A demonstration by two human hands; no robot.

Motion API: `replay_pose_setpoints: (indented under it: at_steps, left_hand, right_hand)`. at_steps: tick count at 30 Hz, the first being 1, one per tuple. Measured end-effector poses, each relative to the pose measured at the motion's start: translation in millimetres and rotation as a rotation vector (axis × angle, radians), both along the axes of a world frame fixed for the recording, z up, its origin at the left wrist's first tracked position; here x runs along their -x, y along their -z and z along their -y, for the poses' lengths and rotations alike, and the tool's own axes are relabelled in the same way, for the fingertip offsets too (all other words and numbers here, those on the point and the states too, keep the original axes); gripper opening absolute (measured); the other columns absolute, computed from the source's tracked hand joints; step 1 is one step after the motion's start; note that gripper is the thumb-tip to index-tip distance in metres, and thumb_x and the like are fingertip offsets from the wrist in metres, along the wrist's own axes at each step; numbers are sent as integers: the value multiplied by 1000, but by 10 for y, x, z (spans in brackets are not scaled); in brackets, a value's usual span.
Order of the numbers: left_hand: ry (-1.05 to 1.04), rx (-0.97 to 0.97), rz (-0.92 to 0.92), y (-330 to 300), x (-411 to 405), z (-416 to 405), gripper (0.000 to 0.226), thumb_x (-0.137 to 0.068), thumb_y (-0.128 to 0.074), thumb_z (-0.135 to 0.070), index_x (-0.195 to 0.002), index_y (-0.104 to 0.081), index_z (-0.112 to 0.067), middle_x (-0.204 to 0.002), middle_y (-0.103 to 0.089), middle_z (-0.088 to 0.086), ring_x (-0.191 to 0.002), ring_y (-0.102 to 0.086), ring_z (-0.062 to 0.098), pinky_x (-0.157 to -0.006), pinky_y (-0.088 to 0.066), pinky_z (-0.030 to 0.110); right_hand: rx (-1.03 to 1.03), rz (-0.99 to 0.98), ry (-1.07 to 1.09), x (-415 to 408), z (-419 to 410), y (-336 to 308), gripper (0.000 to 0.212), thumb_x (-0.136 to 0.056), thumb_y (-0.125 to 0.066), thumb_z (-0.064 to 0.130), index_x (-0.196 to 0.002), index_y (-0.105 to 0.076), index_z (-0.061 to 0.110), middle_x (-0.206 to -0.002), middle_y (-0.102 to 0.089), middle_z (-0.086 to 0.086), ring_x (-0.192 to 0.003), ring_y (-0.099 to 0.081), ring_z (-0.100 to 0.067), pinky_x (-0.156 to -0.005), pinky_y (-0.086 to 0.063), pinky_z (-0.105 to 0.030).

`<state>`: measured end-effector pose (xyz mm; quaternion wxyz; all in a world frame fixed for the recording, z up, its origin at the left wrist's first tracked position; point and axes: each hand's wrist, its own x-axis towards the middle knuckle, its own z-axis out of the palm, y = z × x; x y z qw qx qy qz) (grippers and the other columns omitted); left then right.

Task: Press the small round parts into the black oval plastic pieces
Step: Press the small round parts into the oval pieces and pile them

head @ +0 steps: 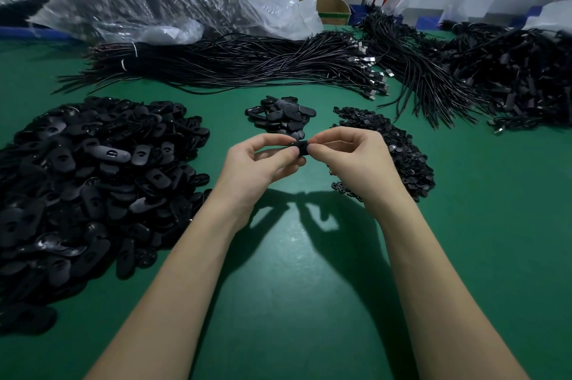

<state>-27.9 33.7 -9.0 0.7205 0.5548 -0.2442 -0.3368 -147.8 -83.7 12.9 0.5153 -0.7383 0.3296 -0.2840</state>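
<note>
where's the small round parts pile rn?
Head view, right of centre: the small round parts pile lies on the green table, partly behind the right hand, right of the small oval pile.

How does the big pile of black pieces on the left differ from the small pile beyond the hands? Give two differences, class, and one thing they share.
The big pile spreads wide over the table's left side; the small pile holds far fewer pieces. The big pile reaches the picture's left edge; the small pile lies mid-table beyond both hands. Both are black oval plastic pieces heaped loosely on the green table.
</note>
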Motion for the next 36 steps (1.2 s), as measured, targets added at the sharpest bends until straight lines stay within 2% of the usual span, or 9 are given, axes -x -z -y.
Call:
replay_pose_setpoints:
  at_steps: [4,12,17,19,24,26,28,33,36]
  left_hand:
    - [3,4,11,6,-8,-2,16,-91,-72,-2,-106,-70,-4,-95,-79,13,-93,-77,26,-83,-59,24]
    - [2,-1,42,2,-11,-7,14,-90,-72,0,-103,-71,-5,-94,-79,14,-91,-77,24,-80,-59,23]
    - [5,-16,72,-2,-13,-17,13,-90,-73,0,-101,-71,-6,-92,-79,13,-88,-77,21,-77,-58,21]
    - [8,-29,91,3,-17,-19,12,-90,-73,-1,-100,-71,-7,-91,-79,12,-87,-77,20,-77,-58,22]
    - [13,-45,87,2,-42,-30,11,-91,-71,-1,-98,-71,-10,-90,-79,10,-86,-77,20,-77,-59,22]
    - [27,-66,93,-9,-61,-46,11,-92,-70,-3,-97,-72,-13,-90,-79,7,-85,-76,18,-75,-58,22]
    - [41,-112,126,-17,-69,-58,12,-93,-70,-5,-94,-72,-17,-89,-79,2,-83,-75,14,-72,-58,22]
    - [28,-206,227,-16,-60,-65,10,-92,-72,-10,-90,-70,-20,-85,-75,-1,-78,-69,9,-67,-57,22]
    - [17,-221,234,-18,-75,-73,10,-91,-74,-11,-90,-71,-21,-84,-75,0,-77,-68,9,-66,-56,22]
  right_hand:
    - [9,-9,-1,1,8,0,6,-85,-80,24,-82,-80,29,-76,-78,10,-77,-71,-3,-67,-48,-21]
    - [-10,-6,-21,6,3,-3,3,-86,-80,24,-84,-81,26,-80,-79,9,-79,-70,0,-72,-47,-22]
    - [15,-20,-13,-18,-22,-7,4,-84,-82,23,-85,-79,25,-74,-77,9,-59,-61,4,-58,-41,-14]
    - [30,-30,7,-21,-25,-9,9,-82,-84,25,-88,-77,27,-73,-77,10,-55,-57,4,-57,-40,-15]
    - [-13,-41,6,7,-15,1,18,-80,-87,32,-93,-76,30,-77,-72,10,-56,-55,3,-61,-42,-17]
    - [-87,-10,-48,26,-7,-6,14,-81,-86,27,-91,-77,25,-77,-75,9,-55,-56,2,-58,-44,-14]
    - [-117,1,-97,35,-6,-9,11,-82,-86,21,-86,-76,21,-69,-73,11,-51,-54,3,-51,-42,-11]
    - [-64,-43,-112,19,-8,9,15,-79,-88,27,-85,-76,22,-74,-76,8,-54,-57,3,-55,-45,-13]
    - [-37,-56,-126,29,10,7,6,-84,-84,25,-86,-78,22,-73,-76,9,-54,-56,3,-55,-43,-13]
